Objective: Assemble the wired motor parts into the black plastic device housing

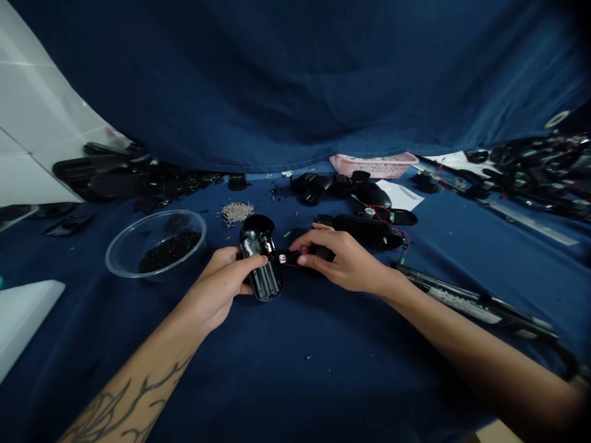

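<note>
My left hand (219, 286) grips a glossy black plastic shell (264, 284), probably a computer mouse housing, with its open inside facing up. My right hand (344, 259) pinches a small dark part near the shell's edge. A thin red wire (290, 263) runs from that part toward the shell, and a small silver disc (282, 259) sits beside my right fingertips. My fingers hide much of the part and where the wire ends.
A clear bowl (203, 237) of black granules stands left of my hands, behind it a heap of tiny screws (237, 213). Black shells and wired parts lie scattered on the blue cloth (305, 375). A pink basket (373, 165) sits behind them, with a blue drape beyond.
</note>
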Demonstrator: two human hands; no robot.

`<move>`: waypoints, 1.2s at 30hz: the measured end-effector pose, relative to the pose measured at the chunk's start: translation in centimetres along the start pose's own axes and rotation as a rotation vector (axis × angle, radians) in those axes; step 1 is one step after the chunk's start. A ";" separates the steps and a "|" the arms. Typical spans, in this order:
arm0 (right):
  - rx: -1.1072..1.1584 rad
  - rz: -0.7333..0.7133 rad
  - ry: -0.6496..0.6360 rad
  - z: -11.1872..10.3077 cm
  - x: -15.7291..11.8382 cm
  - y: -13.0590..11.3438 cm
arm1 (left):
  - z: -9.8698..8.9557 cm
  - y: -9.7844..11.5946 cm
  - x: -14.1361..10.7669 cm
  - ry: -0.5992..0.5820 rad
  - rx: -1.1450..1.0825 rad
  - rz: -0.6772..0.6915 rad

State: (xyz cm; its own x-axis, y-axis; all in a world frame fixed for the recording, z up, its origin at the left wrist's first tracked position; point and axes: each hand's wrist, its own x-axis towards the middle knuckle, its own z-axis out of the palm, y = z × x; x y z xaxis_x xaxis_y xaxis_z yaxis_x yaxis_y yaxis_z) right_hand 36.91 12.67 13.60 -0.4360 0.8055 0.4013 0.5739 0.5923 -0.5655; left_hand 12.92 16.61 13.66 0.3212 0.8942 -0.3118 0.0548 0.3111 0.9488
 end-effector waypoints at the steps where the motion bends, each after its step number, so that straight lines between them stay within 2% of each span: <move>1: 0.003 -0.010 -0.007 0.1 0.1 -0.1 | 0.0 0.0 0.0 -0.005 -0.001 -0.002; 4: 0.008 -0.034 0.029 0.9 0.4 -0.1 | 0.0 -0.1 0.0 -0.028 0.000 -0.007; 10: 0.045 -0.121 0.198 2.3 0.3 -0.1 | 0.0 0.0 -0.1 -0.058 0.007 -0.007; 17: 0.092 -0.153 0.370 2.6 -0.5 -2.1 | 1.1 0.1 -0.6 -0.115 -0.005 0.097; 21: 0.071 -0.145 0.482 3.2 -0.4 -2.9 | 1.6 0.0 -0.9 -0.143 0.003 0.079; 26: -0.087 -0.194 0.451 3.3 -0.5 -3.1 | 1.6 -0.3 -0.9 -0.109 0.022 0.121; 32: -0.269 -0.283 0.462 3.1 -0.6 -2.5 | 1.5 -0.2 -1.1 -0.041 0.216 0.305; 36: -0.468 -0.368 0.398 2.9 -0.5 -2.1 | 1.7 0.0 -1.5 -0.034 0.233 0.307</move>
State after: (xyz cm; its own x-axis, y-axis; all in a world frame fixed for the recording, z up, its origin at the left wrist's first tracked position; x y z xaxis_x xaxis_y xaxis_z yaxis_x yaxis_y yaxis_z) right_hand 33.90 10.96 12.46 -0.4235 0.4441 0.7896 0.7146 0.6994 -0.0101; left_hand 14.06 14.70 14.19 0.3870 0.9220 -0.0137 0.1632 -0.0538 0.9851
